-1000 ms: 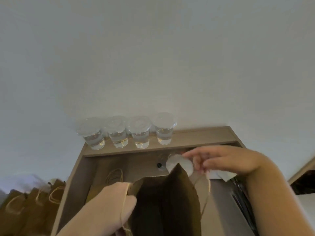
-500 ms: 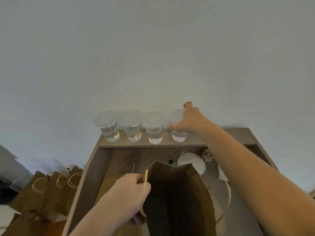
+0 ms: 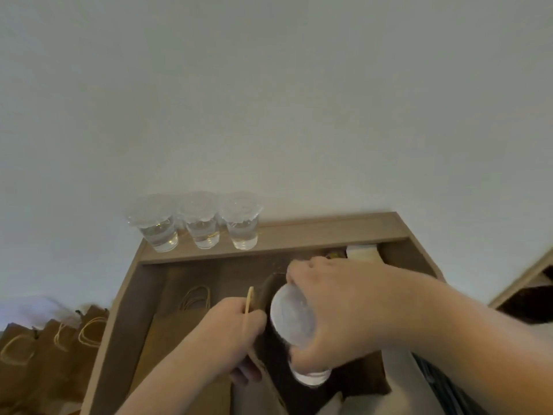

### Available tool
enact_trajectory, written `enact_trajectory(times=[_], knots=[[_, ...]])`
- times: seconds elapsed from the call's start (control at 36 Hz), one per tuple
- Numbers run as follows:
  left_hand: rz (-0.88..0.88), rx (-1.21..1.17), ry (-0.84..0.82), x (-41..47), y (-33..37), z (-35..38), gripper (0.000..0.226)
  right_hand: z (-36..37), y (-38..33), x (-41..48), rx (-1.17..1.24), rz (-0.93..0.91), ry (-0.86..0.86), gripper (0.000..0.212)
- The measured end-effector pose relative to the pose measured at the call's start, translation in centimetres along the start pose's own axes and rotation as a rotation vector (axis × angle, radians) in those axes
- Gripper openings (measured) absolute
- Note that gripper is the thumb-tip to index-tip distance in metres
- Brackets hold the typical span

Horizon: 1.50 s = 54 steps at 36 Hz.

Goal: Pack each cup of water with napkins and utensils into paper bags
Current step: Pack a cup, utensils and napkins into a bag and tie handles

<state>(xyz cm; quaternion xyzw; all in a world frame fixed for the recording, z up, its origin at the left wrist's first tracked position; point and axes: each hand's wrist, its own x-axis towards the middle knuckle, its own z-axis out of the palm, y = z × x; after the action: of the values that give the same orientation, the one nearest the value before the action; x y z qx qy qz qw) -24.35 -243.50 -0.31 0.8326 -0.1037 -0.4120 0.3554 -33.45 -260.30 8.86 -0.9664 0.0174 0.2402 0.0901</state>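
Gripping a lidded cup of water [image 3: 291,316] around its side, the right hand [image 3: 338,310] holds it over the dark mouth of an open brown paper bag [image 3: 365,377], fingers and thumb curled round the clear wall so that the white lid faces up toward the camera and the base shows below the palm. Whether the base is already past the bag's rim cannot be told. The left hand [image 3: 236,330] pinches the near left edge of the bag together with its pale twine handle [image 3: 249,301], fingers curled tight, holding the mouth apart just beside the cup. The bag stands in a shallow wooden tray [image 3: 119,310], on top of a stack of flat bags [image 3: 179,324] whose looped handles lie toward the back. On the tray's rear ledge [image 3: 329,232] three more lidded cups [image 3: 202,226] stand upright in a row, touching or nearly so, against a plain white wall [image 3: 269,100]. A white block [image 3: 360,253] sits in the tray's far right corner, too blurred to identify. Outside the tray to the left, a row of upright brown bags [image 3: 45,348] with twine handles stands side by side.
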Motion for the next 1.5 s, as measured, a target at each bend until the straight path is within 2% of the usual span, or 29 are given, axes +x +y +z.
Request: enact_trajectory(times=[0.08,0.19,0.31,0.39,0.53,0.58,0.64,0.69,0.78,0.81,0.83,0.89,0.94,1.0,1.08,1.14,1.19,1.31,1.39,1.5], knots=[[-0.018,0.017,-0.041,0.2,-0.2,0.3,0.015,2.6,0.0,2.2,-0.075,0.020,-0.160,0.089],[0.073,0.091,0.009,-0.1,-0.5,0.8,0.015,7.0,-0.9,6.1,-0.174,0.099,-0.191,0.104],[0.146,0.090,0.031,-0.6,-1.0,0.7,0.020,10.8,-1.7,9.6,-0.177,0.130,-0.238,0.088],[0.146,0.065,0.029,-0.8,-1.5,0.5,0.021,12.5,-1.2,10.9,-0.132,0.195,-0.257,0.089],[0.208,0.072,0.019,-0.7,-2.2,0.5,0.021,11.5,-1.6,9.1,-0.165,0.189,-0.270,0.085],[0.266,0.125,0.050,-0.2,-2.6,0.4,0.025,9.2,-1.2,6.7,-0.021,0.052,-0.160,0.081],[0.329,0.218,0.105,0.3,-2.9,0.4,0.041,6.6,-0.1,3.4,0.224,-0.168,0.033,0.052],[0.347,0.216,0.115,0.7,-3.2,0.7,0.040,4.0,1.7,0.2,0.549,-0.368,0.286,0.020],[0.334,0.193,0.087,0.8,-3.2,1.0,0.042,3.1,7.0,-3.3,1.145,-0.502,0.737,0.021],[0.338,0.193,0.092,1.0,-3.4,1.2,0.044,3.7,9.2,-3.4,1.230,-0.435,0.838,0.023],[0.341,0.198,0.104,1.1,-3.4,1.2,0.043,4.9,11.3,-2.7,1.231,-0.279,0.923,0.024],[0.350,0.217,0.145,1.3,-3.3,1.3,0.040,8.9,14.9,0.2,1.074,0.157,0.930,0.022],[0.357,0.234,0.171,1.5,-3.5,1.3,0.035,14.4,17.4,3.4,0.864,0.488,0.671,0.022],[0.356,0.238,0.166,1.6,-3.6,1.3,0.031,19.7,18.7,5.1,0.711,0.643,0.420,0.018],[0.349,0.267,0.165,2.2,-3.9,1.3,0.028,24.9,20.3,5.9,0.550,0.749,0.288,0.042],[0.341,0.286,0.172,2.6,-4.1,1.3,0.028,26.2,20.8,6.0,0.500,0.791,0.241,0.045],[0.349,0.291,0.178,2.9,-4.2,1.4,0.027,26.6,20.8,6.4,0.468,0.818,0.217,0.044],[0.358,0.291,0.184,3.1,-4.2,1.3,0.022,27.0,21.0,7.3,0.387,0.878,0.286,0.038],[0.383,0.295,0.202,2.9,-4.3,1.1,0.027,27.4,21.1,7.5,0.363,0.898,0.272,0.029],[0.403,0.294,0.206,2.9,-4.5,0.9,0.010,27.4,21.1,7.7,0.288,0.907,0.213,0.020]])
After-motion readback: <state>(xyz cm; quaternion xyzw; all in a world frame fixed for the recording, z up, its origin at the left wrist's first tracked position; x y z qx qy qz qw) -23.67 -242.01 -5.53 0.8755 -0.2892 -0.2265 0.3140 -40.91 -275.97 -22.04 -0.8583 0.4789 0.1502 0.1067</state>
